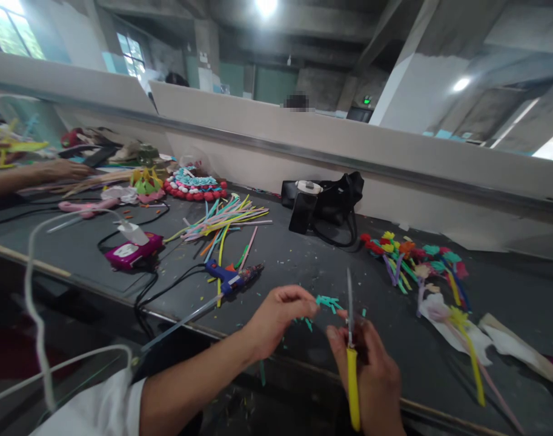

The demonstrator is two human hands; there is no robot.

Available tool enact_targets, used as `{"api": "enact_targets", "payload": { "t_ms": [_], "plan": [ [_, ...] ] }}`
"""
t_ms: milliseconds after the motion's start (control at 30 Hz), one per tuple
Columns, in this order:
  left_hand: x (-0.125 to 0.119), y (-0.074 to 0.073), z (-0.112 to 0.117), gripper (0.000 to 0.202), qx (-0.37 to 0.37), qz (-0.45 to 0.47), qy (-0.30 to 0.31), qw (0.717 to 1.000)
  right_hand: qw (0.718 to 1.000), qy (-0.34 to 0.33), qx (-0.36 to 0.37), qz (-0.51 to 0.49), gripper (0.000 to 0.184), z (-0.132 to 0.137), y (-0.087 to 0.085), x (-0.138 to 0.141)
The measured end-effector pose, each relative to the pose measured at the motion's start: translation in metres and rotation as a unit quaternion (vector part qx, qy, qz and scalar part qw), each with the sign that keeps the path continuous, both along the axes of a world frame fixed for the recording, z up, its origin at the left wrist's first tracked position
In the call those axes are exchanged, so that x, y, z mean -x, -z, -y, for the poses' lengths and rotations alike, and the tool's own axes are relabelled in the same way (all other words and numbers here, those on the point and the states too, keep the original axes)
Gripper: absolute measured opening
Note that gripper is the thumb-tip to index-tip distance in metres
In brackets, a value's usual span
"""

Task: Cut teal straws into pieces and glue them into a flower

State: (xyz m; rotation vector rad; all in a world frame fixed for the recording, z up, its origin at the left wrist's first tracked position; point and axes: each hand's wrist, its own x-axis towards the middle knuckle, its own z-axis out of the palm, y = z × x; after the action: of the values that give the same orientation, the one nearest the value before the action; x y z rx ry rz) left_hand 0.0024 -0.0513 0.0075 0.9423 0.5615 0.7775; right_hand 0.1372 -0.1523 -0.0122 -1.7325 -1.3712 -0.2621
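My right hand (371, 363) is closed around a pair of scissors with a yellow handle (352, 387). The metal blades (349, 303) point up and away from me. My left hand (285, 315) is in a pinch over the front of the table, its fingertips close to the scissors; what it holds, if anything, is hidden. Short teal-green cut pieces (328, 302) show just beyond the left fingertips. More green bits (308, 324) are under that hand.
Left of my hands lie a blue glue gun (231, 277), coloured strips (231, 218) and a purple box (133, 249) with cables. Behind are a phone (303, 212) and black bag (340, 203). Colourful flowers (407, 251) lie right. A co-worker's hand (60, 171) is far left.
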Motion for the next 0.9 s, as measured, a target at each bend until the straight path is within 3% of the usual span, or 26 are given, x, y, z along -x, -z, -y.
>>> {"api": "enact_targets", "payload": {
  "t_ms": [100,200,900],
  "plan": [
    [0.000,-0.003,-0.003,0.010,0.015,0.044,-0.102,0.994,0.999,-0.005,0.026,0.046,0.041,0.001,0.008,0.003],
    [-0.001,-0.004,-0.002,0.012,0.026,0.070,-0.142,0.987,0.994,-0.006,0.055,0.089,0.040,0.001,0.014,0.006],
    [0.001,-0.003,0.001,0.014,-0.044,0.035,-0.166,0.984,0.982,0.002,0.108,0.157,0.036,0.000,0.028,0.000]
  ]
}}
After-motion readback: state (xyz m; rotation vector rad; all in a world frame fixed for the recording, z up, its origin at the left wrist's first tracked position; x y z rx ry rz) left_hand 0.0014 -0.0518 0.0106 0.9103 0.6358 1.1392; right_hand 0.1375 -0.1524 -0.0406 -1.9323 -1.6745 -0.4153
